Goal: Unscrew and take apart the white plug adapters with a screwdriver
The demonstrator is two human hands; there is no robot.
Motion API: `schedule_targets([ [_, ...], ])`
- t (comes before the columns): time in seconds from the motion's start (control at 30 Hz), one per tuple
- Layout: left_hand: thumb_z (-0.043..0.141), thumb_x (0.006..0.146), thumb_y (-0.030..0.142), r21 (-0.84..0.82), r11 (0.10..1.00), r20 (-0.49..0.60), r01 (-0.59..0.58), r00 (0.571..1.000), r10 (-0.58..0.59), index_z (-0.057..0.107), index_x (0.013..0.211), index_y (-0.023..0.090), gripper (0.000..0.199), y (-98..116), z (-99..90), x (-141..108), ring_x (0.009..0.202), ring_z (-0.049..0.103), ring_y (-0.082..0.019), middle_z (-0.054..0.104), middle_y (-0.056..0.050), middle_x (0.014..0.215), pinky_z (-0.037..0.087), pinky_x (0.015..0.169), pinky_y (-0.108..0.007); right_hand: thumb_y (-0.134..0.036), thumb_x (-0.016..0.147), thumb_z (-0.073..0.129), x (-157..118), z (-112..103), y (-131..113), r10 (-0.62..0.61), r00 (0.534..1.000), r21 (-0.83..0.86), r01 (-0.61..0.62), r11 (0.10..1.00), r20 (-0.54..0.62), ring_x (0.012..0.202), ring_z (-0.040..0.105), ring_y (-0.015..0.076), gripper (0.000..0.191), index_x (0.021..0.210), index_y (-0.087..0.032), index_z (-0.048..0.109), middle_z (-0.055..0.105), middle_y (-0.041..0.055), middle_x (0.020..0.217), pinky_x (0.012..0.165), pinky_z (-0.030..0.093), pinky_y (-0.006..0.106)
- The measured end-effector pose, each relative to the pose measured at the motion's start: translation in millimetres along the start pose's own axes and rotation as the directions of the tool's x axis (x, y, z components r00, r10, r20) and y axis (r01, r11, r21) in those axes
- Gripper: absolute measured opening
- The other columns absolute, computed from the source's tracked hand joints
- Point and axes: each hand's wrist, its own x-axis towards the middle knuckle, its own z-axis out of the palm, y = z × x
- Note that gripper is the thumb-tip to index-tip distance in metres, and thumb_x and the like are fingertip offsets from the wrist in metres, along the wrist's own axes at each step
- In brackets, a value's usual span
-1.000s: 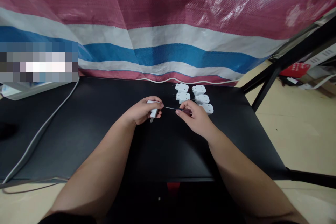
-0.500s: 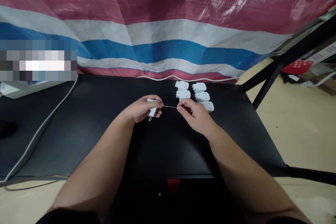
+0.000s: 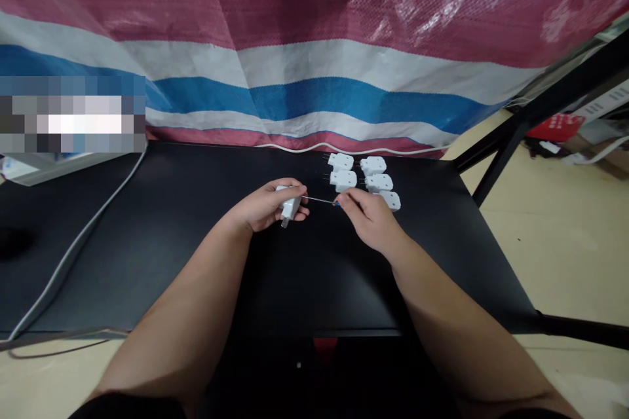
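My left hand point(image 3: 275, 204) is closed around a white plug point(image 3: 289, 207), whose metal prongs stick out toward me. Between thumb and fingers, my right hand point(image 3: 364, 213) grips a thin screwdriver point(image 3: 319, 200); a bit of blue shows at the fingertips, and most of the handle is hidden in the hand. The metal shaft points left and reaches the side of the plug near my left thumb. Whether its tip sits in a screw cannot be made out. Just beyond my right hand, several similar white plugs point(image 3: 343, 179) lie in two columns, prongs pointing left.
A black table point(image 3: 171, 262) lies under both hands. Striped plastic sheeting point(image 3: 295, 59) hangs behind it, with a white cable point(image 3: 324, 146) along the back edge. Another cable point(image 3: 78, 242) crosses the left side. A black metal frame point(image 3: 521, 118) rises at the right.
The plug in my left hand has tilted slightly. My right fingers have shifted on the screwdriver, so its blue part now shows.
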Motion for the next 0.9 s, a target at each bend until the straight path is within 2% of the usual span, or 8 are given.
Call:
schedule_targets([
  [0.07, 0.097, 0.078, 0.036, 0.004, 1.0, 0.007, 0.003, 1.0, -0.003, 0.07, 0.093, 0.014, 0.038, -0.1, 0.2, 0.0, 0.072, 0.079, -0.02, 0.077, -0.008, 0.082, 0.07, 0.068, -0.031, -0.052, 0.11, 0.05, 1.0, -1.1, -1.2, 0.03, 1.0, -0.04, -0.03, 0.999, 0.007, 0.062, 0.057, 0.0177, 0.045, 0.088, -0.021, 0.073, 0.064, 0.001, 0.067, 0.065, 0.042, 0.034],
  [0.13, 0.096, 0.078, 0.036, 0.027, 1.0, 0.013, 0.005, 1.0, -0.005, 0.07, 0.093, 0.014, 0.037, 0.1, 0.3, 0.0, 0.072, 0.078, -0.02, 0.076, -0.008, 0.081, 0.069, 0.066, -0.03, -0.05, 0.108, 0.054, 2.1, -2.0, -0.3, 0.049, 0.999, -0.031, -0.048, 0.998, 0.022, 0.059, 0.053, 0.0163, 0.04, 0.086, -0.021, 0.071, 0.06, -0.0006, 0.064, 0.063, 0.04, 0.034],
  [0.23, 0.096, 0.077, 0.035, 0.072, 0.997, 0.031, 0.013, 0.999, -0.015, 0.071, 0.091, 0.013, 0.036, 0.8, -0.2, -0.2, 0.069, 0.077, -0.019, 0.074, -0.007, 0.079, 0.066, 0.06, -0.026, -0.045, 0.102, 0.067, 2.7, -2.2, 4.5, 0.024, 0.999, 0.113, -0.028, 0.993, 0.035, 0.071, 0.061, 0.0177, 0.023, 0.093, -0.024, 0.068, 0.068, 0.0006, 0.08, 0.068, 0.046, 0.032],
  [0.33, 0.096, 0.075, 0.034, 0.078, 0.997, 0.058, 0.019, 0.998, -0.023, 0.071, 0.09, 0.014, 0.035, 1.7, -1.4, -0.4, 0.067, 0.076, -0.019, 0.073, -0.006, 0.078, 0.064, 0.056, -0.024, -0.044, 0.098, 0.073, 2.7, -1.8, 8.0, -0.005, 0.999, 0.201, -0.002, 0.98, 0.037, 0.082, 0.066, 0.0198, 0.02, 0.101, -0.025, 0.067, 0.072, 0.0021, 0.092, 0.075, 0.051, 0.034],
  [0.53, 0.093, 0.078, 0.031, 0.081, 0.996, 0.057, 0.025, 0.998, -0.03, 0.071, 0.092, 0.014, 0.031, 1.7, -3.4, -0.9, 0.067, 0.076, -0.018, 0.074, -0.005, 0.077, 0.064, 0.057, -0.025, -0.056, 0.109, 0.053, 2.3, -3.1, 4.1, 0.086, 0.994, 0.035, -0.088, 0.995, 0.069, 0.066, 0.058, 0.0182, 0.045, 0.087, -0.022, 0.073, 0.065, 0.0013, 0.072, 0.065, 0.042, 0.034],
  [0.7, 0.092, 0.079, 0.03, 0.092, 0.995, 0.067, 0.032, 0.997, -0.038, 0.07, 0.091, 0.015, 0.03, 1.6, -2.8, -0.6, 0.066, 0.075, -0.017, 0.073, -0.005, 0.078, 0.064, 0.058, -0.025, -0.048, 0.1, 0.072, 1.4, -2.1, 8.2, 0.007, 0.999, 0.19, -0.015, 0.982, 0.044, 0.077, 0.064, 0.0184, 0.024, 0.098, -0.024, 0.069, 0.07, 0.0014, 0.087, 0.073, 0.049, 0.034],
  [0.83, 0.091, 0.08, 0.029, 0.094, 0.995, 0.06, 0.037, 0.997, -0.042, 0.07, 0.091, 0.015, 0.028, 2.1, -2.4, -0.7, 0.065, 0.075, -0.017, 0.072, -0.004, 0.077, 0.064, 0.057, -0.025, -0.059, 0.107, 0.057, 1.3, -0.1, 12.2, 0.048, 0.997, 0.179, -0.06, 0.982, 0.067, 0.065, 0.056, 0.0166, 0.04, 0.095, -0.023, 0.07, 0.058, -0.001, 0.07, 0.063, 0.045, 0.033],
  [0.9, 0.091, 0.08, 0.028, 0.098, 0.995, 0.052, 0.038, 0.998, -0.043, 0.07, 0.091, 0.015, 0.027, 2.6, -1.8, -1.2, 0.065, 0.075, -0.017, 0.072, -0.004, 0.077, 0.064, 0.057, -0.025, -0.06, 0.108, 0.055, 1.4, -0.1, 12.0, 0.068, 0.995, 0.156, -0.077, 0.985, 0.067, 0.061, 0.052, 0.0158, 0.043, 0.096, -0.023, 0.072, 0.054, -0.0021, 0.067, 0.06, 0.043, 0.032],
])
